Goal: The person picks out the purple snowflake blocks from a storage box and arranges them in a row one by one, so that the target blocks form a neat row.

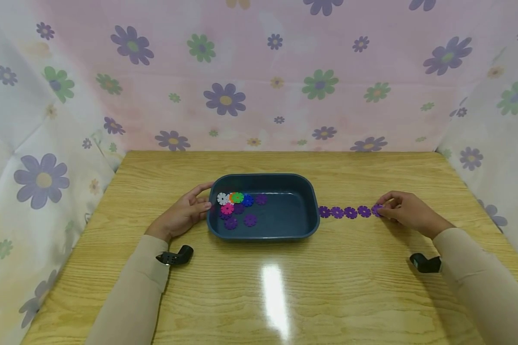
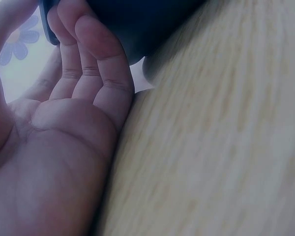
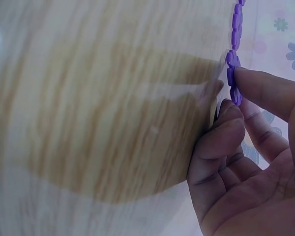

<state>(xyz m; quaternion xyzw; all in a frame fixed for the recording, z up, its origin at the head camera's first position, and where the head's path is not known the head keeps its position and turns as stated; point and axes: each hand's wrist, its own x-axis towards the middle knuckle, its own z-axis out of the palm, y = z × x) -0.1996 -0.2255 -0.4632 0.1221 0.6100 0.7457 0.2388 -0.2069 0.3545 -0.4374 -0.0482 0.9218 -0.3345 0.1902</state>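
A dark blue plastic tub (image 1: pixel 263 238) stands mid-table. My left hand (image 1: pixel 186 211) grips its left end, thumb at the rim and fingers against the outer wall; the left wrist view shows these fingers (image 2: pixel 101 44) bent against the tub. To the right of the tub, several purple flower discs (image 1: pixel 350 212) lie in a straight row. At the row's right end my right hand (image 1: pixel 399 211) pinches the last purple flower disc (image 3: pixel 234 73) between thumb and fingertips. The fingers partly cover that disc.
Inside the tub's left half lie loose flower discs: white (image 1: pixel 222 199), green (image 1: pixel 237 197), pink (image 1: pixel 227 208), blue (image 1: pixel 248 200) and several purple ones (image 1: pixel 250 220). The wooden table (image 1: pixel 224 297) meets a flowered cloth backdrop (image 1: pixel 259 115) at the back and sides.
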